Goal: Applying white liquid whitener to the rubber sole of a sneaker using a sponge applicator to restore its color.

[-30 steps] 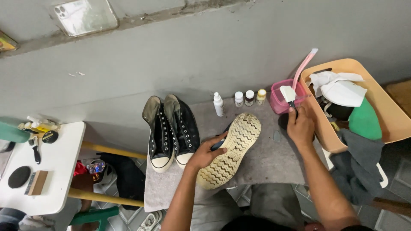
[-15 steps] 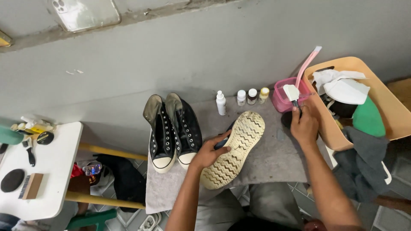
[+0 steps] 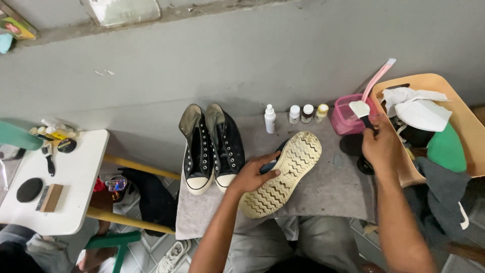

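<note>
- Left hand [image 3: 252, 175] clamped on the side of an upturned shoe [image 3: 283, 172], grip closed around its edge, cream zigzag sole facing up.
- Shoe lies tilted on a grey cloth [image 3: 328, 189] that covers the worktop, toe end toward the person, heel end toward the wall.
- Right hand [image 3: 381, 147] closed on the dark handle of a small brush [image 3: 361, 112]; white brush head sits at the rim of a pink tub [image 3: 343, 121].
- Pink long-handled tool [image 3: 376, 78] sticks up out of the tub.
- Pair of black high-top sneakers [image 3: 212, 149] stands just left of the upturned shoe, toes toward the person.
- White spray bottle [image 3: 270, 119] and three small jars [image 3: 306, 113] in a row by the wall.
- Tan basket [image 3: 470, 131] at far right holds white and green cloths.
- White side table [image 3: 76, 187] at left carries brushes and tins.
</note>
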